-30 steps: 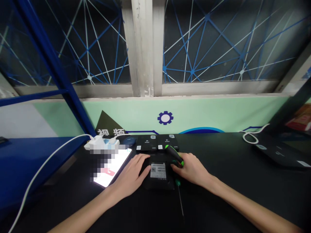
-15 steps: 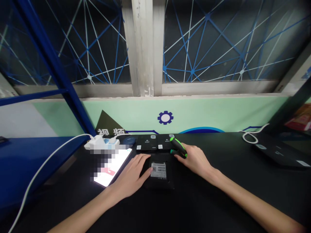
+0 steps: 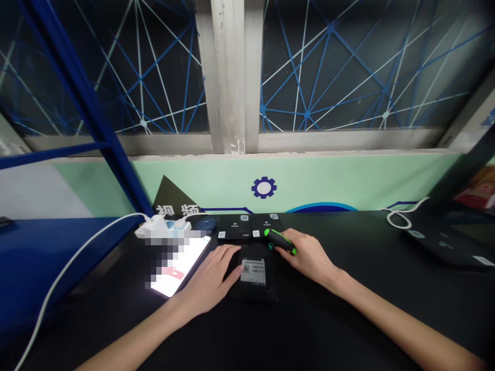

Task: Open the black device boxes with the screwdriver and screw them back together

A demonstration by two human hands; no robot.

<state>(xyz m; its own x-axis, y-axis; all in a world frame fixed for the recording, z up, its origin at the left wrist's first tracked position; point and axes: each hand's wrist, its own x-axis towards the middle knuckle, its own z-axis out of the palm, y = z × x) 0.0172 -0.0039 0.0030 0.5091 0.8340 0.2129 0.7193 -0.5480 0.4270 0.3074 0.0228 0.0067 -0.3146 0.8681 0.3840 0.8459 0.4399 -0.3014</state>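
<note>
A black flat box (image 3: 255, 291) with a printed white label lies label side up on the dark table in front of me. My left hand (image 3: 211, 275) rests along its left side, fingers stretched out, the thumb on the label's edge. Closed around a screwdriver, my right hand (image 3: 309, 255) is at the box's far right corner. The screwdriver's black and green handle (image 3: 281, 241) tilts up to the left. I cannot make out its tip; a small dark green part shows by the fingers.
Behind the box lie two more black boxes (image 3: 234, 228) side by side. To the left are a lit phone (image 3: 183, 265), a white power strip (image 3: 154, 226) with cables and a dark blue mouse (image 3: 206, 224). A black device (image 3: 448, 247) and a white cable (image 3: 400, 221) lie at right.
The screwdriver's handle has swung lower and further left, with my right hand moving slightly along with it. My left hand and the labelled box look the same.
</note>
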